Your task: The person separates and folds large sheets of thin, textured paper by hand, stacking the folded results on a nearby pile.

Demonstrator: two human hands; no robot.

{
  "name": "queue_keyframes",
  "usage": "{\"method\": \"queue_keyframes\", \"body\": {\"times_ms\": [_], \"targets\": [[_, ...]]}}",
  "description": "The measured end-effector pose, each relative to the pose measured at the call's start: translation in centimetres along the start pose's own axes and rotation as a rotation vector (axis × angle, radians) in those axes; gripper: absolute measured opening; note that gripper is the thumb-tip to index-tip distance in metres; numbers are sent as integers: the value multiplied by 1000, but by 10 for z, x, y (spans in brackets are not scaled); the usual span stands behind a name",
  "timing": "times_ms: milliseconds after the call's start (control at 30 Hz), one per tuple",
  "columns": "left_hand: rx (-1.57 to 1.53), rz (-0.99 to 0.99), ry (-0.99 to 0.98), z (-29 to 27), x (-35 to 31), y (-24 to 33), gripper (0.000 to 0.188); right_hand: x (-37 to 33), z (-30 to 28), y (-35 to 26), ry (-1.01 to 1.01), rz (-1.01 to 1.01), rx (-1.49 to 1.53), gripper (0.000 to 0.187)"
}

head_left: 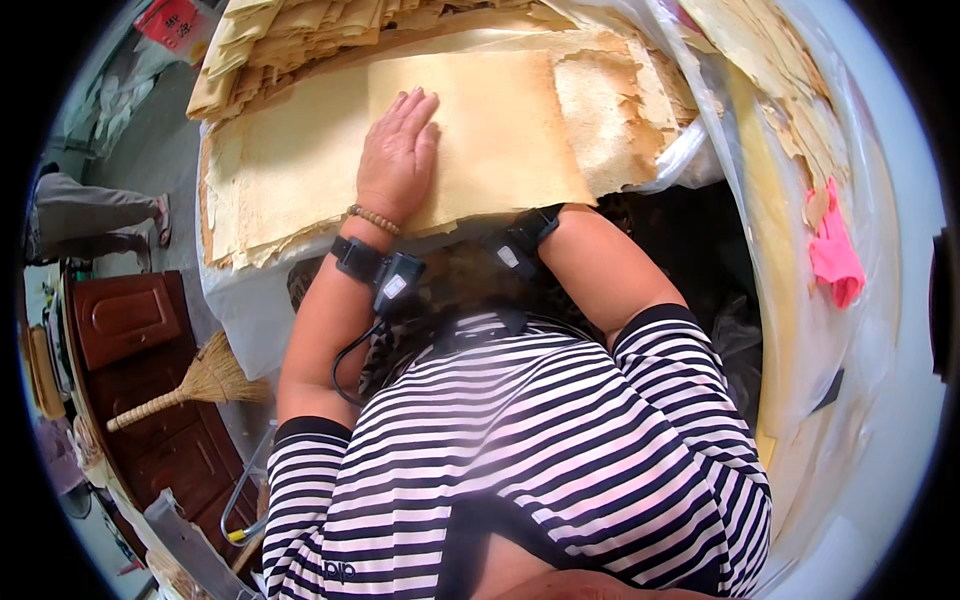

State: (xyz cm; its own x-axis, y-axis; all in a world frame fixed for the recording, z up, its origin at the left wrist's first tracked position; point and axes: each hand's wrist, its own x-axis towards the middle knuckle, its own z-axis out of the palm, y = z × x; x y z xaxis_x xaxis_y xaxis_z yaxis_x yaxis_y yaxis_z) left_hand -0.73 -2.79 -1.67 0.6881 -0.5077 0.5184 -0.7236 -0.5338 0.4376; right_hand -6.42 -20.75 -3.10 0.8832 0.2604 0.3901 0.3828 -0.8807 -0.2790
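My left hand [400,155] lies flat on a thin pale-yellow sheet [495,130], its fingers stretched out toward the far side. The sheet rests on more sheets of the same kind, with brownish, ragged edges [610,110] showing at the right. My right forearm [600,255] reaches forward and passes beneath the near right edge of the sheet. That edge hides my right hand, so its fingers cannot be seen. A beaded bracelet [375,218] and a strapped black device [385,272] are on my left wrist.
Folded yellowish sheets [290,45] are heaped at the far left. More brittle sheets [770,60] lie at the far right beside clear plastic and a pink glove-like cloth [836,250]. At left are a straw broom [205,380], a brown wooden cabinet [125,320] and another person's leg [100,210].
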Motion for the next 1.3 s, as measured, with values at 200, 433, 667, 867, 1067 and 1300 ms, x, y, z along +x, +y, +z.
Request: {"method": "queue_keyframes", "body": {"times_ms": [200, 433, 667, 867, 1067, 1300], "targets": [[330, -65, -210, 9, 1, 8, 49, -12, -28, 37, 267, 331, 446, 36], [348, -38, -230, -5, 2, 12, 47, -110, -119, 69, 683, 1007, 1195, 31], [389, -528, -166, -46, 8, 2, 56, -161, -108, 11, 275, 1374, 1536, 50], [283, -567, -112, -33, 27, -21, 72, -147, -89, 22, 394, 1360, 1703, 33], [-516, -761, -258, -40, 65, -68, 57, -163, -97, -20, -9, 1125, 1798, 34], [254, 1, -279, -61, 96, -47, 57, -163, -73, -19, 270, 1190, 1894, 41]]}}
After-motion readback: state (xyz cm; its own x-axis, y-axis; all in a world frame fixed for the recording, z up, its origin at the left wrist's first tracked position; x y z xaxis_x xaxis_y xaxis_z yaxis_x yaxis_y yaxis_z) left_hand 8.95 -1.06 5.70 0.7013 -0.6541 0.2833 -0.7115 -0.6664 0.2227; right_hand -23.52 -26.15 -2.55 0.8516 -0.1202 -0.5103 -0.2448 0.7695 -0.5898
